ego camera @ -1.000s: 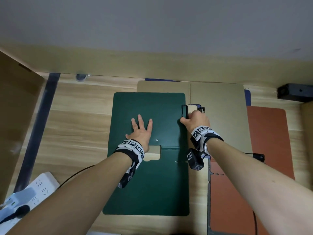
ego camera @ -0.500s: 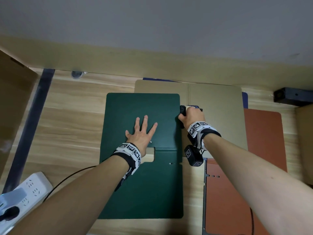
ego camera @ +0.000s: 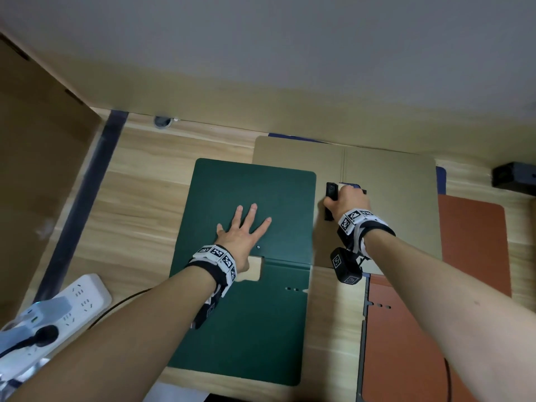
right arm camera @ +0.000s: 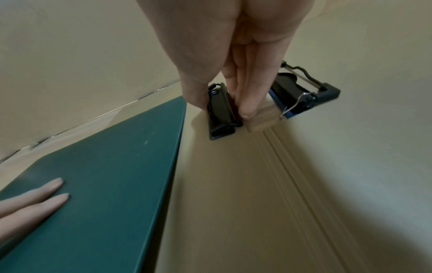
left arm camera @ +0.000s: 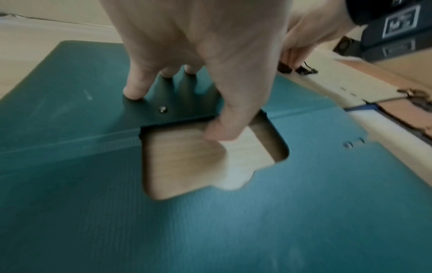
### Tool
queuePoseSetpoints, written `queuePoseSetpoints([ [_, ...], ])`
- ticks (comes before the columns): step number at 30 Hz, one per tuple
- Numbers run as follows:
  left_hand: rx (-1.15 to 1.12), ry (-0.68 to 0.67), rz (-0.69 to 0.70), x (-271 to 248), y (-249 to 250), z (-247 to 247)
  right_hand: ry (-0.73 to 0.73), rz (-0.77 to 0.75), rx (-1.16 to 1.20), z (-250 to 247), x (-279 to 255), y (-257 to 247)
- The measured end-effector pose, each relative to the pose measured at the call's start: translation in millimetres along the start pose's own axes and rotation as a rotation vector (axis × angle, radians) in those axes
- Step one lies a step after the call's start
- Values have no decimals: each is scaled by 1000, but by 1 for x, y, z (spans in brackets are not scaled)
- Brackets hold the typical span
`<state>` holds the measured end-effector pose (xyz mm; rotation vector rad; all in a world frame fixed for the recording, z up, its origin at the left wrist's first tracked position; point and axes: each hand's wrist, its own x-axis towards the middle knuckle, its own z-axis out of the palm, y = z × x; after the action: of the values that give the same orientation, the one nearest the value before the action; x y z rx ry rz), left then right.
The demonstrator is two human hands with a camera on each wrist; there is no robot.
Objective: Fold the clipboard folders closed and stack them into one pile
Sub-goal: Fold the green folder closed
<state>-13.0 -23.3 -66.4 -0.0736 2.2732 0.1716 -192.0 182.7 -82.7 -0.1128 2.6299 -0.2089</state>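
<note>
A dark green clipboard folder point(ego camera: 255, 192) lies open and flat on the wooden table. My left hand point(ego camera: 246, 224) presses on its far panel with straight, spread fingers point(left arm camera: 133, 92); the thumb reaches the cutout in the fold. To its right a tan folder point(ego camera: 391, 181) lies open over a blue one point(ego camera: 441, 172). My right hand point(ego camera: 345, 201) pinches the black clip point(right arm camera: 221, 114) on the tan folder point(right arm camera: 233, 203) between thumb and fingers. An orange-red folder point(ego camera: 470, 242) lies open at the right, partly under my right forearm.
A white power strip point(ego camera: 72, 297) with a plug sits at the near left. A cardboard panel point(ego camera: 34, 169) and a dark bar point(ego camera: 87, 198) stand along the left. A black box point(ego camera: 516, 178) sits at the far right. The wall runs close behind the folders.
The green folder has slid left under my left hand, which opens a gap between its right edge and the black clip. My right hand has kept its hold on the clip.
</note>
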Motion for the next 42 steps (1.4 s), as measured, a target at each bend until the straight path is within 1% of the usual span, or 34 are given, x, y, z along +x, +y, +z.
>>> queuePoseSetpoints([
  [3,-96,-49,59,-3,-12,-10,17,-1,-37,-1,-2,-2],
  [5,-178,6,99,-7,-22,-19,-2,14,-24,-5,-4,1],
  [7,-305,103,84,-15,-34,-21,-21,14,8,-5,-12,8],
  [9,-443,222,-12,-27,-49,-11,2,-38,40,0,-30,14],
  [11,-520,343,-169,-37,-68,9,64,-116,66,9,-61,18],
  [13,-584,415,-318,-46,-86,30,118,-172,98,22,-92,22],
  [14,-638,426,-375,-49,-94,40,99,-178,125,29,-107,23],
  [15,-713,428,-417,-50,-101,49,35,-155,173,37,-119,23],
  [16,-794,433,-443,-52,-106,55,-60,-115,240,45,-128,22],
  [17,-868,453,-456,-52,-110,60,-162,-64,306,52,-136,21],
  [18,-923,475,-460,-52,-112,63,-224,-24,353,60,-142,19],
  [19,-969,489,-458,-53,-112,63,-241,2,374,66,-147,16],
  [21,-1028,490,-432,-54,-110,63,-223,41,395,74,-157,10],
  [24,-1048,473,-404,-55,-103,67,-197,81,372,79,-166,6],
  [28,-1199,487,-461,-64,-100,72,-191,156,419,79,-180,15],
  [30,-1293,454,-440,-67,-103,74,-169,182,422,73,-187,17],
  [32,-1378,418,-386,-77,-104,68,-149,188,437,60,-196,14],
  [33,-1396,420,-353,-80,-106,63,-153,178,438,53,-198,11],
  [35,-1364,453,-277,-88,-109,50,-170,155,446,37,-202,6],
  [37,-1321,520,-179,-94,-112,31,-189,149,462,20,-200,1],
  [39,-1256,633,-89,-118,-104,-2,-221,122,506,2,-198,-6],
  [40,-1206,700,-54,-132,-98,-21,-215,90,526,-10,-196,-11],
  [42,-1084,813,6,-160,-88,-55,-153,25,570,-34,-190,-23],
])
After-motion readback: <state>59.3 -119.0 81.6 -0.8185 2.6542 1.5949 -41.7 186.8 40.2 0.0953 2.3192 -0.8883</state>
